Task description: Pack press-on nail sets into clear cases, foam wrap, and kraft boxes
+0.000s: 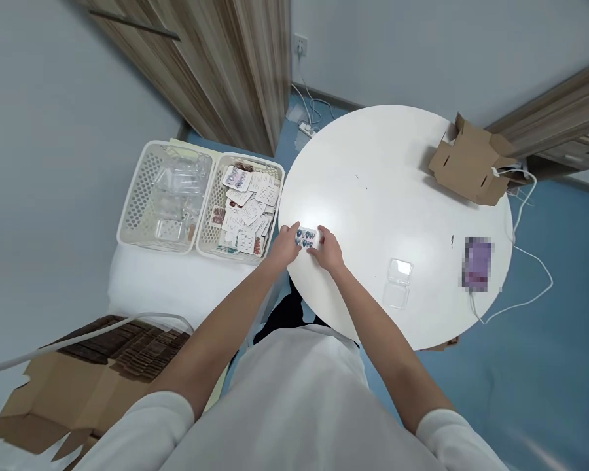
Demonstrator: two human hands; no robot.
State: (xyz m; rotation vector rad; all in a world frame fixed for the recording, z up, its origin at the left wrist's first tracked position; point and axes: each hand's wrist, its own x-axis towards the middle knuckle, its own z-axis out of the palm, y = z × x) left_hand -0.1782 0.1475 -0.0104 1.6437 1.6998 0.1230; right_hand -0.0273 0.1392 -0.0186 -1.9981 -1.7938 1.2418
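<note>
Round white table [397,183], with two perforated baskets [136,203] beside its left edge and a brown cardboard box [471,163] at its far right. Left hand [285,245] and right hand [328,250] over the table's left part; right of them, an open clear case [396,294]. Smallest, a card of dark teardrop-shaped pieces [306,238], pinched at opposite ends by both hands.

White table [368,222] (rounded): cardboard box [472,162], clear case [398,283], blurred purple object [478,264].
</note>
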